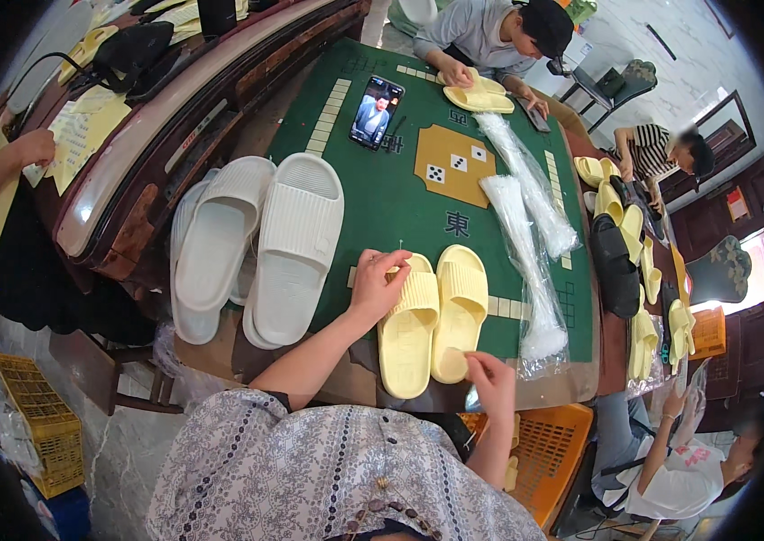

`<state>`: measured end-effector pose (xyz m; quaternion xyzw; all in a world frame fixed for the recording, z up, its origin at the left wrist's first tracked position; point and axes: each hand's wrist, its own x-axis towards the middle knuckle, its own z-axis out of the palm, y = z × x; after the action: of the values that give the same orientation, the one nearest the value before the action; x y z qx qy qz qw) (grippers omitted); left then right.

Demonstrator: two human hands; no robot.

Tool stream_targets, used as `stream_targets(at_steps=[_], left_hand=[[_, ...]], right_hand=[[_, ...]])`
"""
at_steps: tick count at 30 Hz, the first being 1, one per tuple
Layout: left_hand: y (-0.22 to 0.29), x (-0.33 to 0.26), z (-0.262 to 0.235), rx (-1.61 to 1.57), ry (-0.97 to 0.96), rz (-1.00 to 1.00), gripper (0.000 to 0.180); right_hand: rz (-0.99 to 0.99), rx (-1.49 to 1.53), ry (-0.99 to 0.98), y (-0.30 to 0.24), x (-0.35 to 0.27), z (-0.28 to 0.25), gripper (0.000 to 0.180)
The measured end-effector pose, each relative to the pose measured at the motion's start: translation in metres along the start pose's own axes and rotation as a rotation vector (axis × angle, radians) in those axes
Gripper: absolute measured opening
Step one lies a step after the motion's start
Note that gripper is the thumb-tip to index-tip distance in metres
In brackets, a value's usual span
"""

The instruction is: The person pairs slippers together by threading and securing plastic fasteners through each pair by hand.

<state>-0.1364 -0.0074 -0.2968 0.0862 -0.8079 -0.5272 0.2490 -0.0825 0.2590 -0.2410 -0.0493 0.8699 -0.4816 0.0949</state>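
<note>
Yellow slippers [432, 320] lie paired on the green table [382, 203] edge. Left hand [377, 284] grips one slipper's strap; right hand [490, 379] pinches the other's heel. White slippers [260, 248] crowd nine o'clock; clear plastic bags [531, 261] lie at three o'clock.

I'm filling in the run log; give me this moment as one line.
left hand: resting on pale yellow slipper pair | right hand: at the pair's near end | pair: side by side on green table | white slippers: left of it
</note>
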Motion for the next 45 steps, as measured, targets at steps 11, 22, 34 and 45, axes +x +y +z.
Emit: stream_targets(at_steps=[11, 22, 34, 45], left_hand=[[-0.001, 0.000, -0.002, 0.032, 0.003, 0.029, 0.021], [0.006, 0.000, -0.004, -0.183, 0.024, -0.081, 0.030], [0.022, 0.029, 0.019, 0.045, -0.181, 0.095, 0.019], [0.029, 0.040, 0.049, -0.003, -0.598, 0.167, 0.022]], right_hand=[[0.053, 0.352, 0.195, 0.050, -0.030, -0.088, 0.008], [-0.088, 1.332, 0.024, 0.016, 0.012, -0.030, 0.017], [-0.003, -0.081, -0.017, -0.009, 0.064, 0.027, 0.024], [0.156, 0.312, 0.097, 0.001, 0.075, 0.077, 0.020]])
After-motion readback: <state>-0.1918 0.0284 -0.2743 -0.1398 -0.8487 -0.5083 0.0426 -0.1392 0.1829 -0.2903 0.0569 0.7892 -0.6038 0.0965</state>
